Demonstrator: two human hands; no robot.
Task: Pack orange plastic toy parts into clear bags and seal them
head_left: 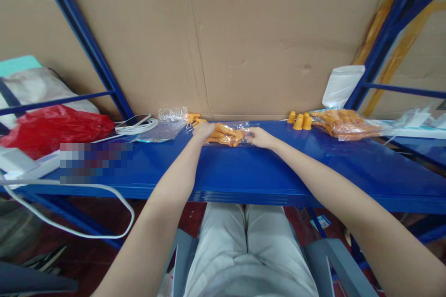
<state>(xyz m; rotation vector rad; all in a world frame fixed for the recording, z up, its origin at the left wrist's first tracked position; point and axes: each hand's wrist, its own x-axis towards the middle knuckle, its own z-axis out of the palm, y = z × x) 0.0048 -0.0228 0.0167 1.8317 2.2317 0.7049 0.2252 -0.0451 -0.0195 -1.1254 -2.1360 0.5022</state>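
Holding the bag in curled fingers, left hand and right hand take its ends; cups stand right, cable left, cardboard behind.

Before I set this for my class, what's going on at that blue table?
A seated person has a hand at each end of a clear bag with orange pieces: left hand at its left, right hand at its right. On the blue table, orange cups stand to the right, beside another bag of orange pieces.
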